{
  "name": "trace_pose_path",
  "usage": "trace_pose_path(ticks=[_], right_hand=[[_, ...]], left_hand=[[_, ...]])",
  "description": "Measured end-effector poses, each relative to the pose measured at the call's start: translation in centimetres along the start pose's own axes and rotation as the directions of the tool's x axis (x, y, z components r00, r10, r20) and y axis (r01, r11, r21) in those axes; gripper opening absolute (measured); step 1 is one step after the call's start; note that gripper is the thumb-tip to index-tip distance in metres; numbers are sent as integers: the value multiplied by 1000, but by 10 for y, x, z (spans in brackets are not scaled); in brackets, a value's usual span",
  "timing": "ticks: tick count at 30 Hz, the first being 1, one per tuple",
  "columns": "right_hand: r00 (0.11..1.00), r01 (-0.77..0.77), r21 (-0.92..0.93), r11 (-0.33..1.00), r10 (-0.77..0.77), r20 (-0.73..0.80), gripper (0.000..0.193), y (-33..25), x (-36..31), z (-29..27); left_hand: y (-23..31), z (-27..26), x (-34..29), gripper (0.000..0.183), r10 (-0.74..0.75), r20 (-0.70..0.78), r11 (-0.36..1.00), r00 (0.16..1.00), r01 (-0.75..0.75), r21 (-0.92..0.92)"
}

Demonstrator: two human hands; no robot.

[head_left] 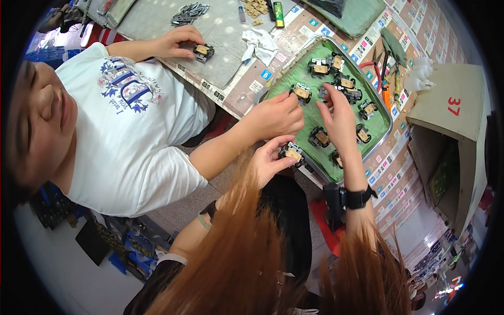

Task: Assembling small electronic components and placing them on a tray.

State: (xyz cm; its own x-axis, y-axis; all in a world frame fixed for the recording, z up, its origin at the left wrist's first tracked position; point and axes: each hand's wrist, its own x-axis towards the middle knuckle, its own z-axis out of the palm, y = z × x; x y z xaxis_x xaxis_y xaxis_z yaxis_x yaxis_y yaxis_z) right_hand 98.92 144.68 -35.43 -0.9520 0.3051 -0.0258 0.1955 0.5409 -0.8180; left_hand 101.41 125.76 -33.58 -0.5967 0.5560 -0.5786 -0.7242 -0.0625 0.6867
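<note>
My left hand (269, 164) pinches a toy car chassis (292, 153) with black wheels and a tan top, just off the near edge of a green-lined metal tray (289, 84). Over the tray, my right hand (337, 113) has its thumb and fingers curled round a grey part of another toy car chassis, mostly hidden by the hand. Several similar chassis (318, 137) lie around it on the green lining. A co-worker's hand (278, 116) touches a chassis (301, 93) at the tray's left side. The co-worker's other hand (181, 42) holds a chassis (203, 52) on a grey mat.
Beyond the co-worker lie small grey parts (189, 14), tan parts (256, 7), a green battery-shaped cylinder (279, 16) and a white cloth (259, 46). Right of the tray are red-handled pliers (376, 71) and a beige open-fronted box (446, 105).
</note>
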Motion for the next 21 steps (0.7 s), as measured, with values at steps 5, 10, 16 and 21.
trace_pose_path(ticks=[5,10,16,21], right_hand=[[977,-22,-63,998,35,211,42,3,14,17],[976,-5,-70,998,20,216,48,8,1,34],[976,-82,58,995,69,206,54,-3,-5,35],[981,-88,309,947,29,191,55,1,-1,45]], left_hand=[[6,-3,-6,43,14,-22,1000,1000,-13,12],[7,-12,-12,41,20,-72,1000,997,-19,17],[14,-11,-16,42,23,-83,999,996,-26,-37],[11,-12,-12,43,54,-82,998,995,-55,-11]])
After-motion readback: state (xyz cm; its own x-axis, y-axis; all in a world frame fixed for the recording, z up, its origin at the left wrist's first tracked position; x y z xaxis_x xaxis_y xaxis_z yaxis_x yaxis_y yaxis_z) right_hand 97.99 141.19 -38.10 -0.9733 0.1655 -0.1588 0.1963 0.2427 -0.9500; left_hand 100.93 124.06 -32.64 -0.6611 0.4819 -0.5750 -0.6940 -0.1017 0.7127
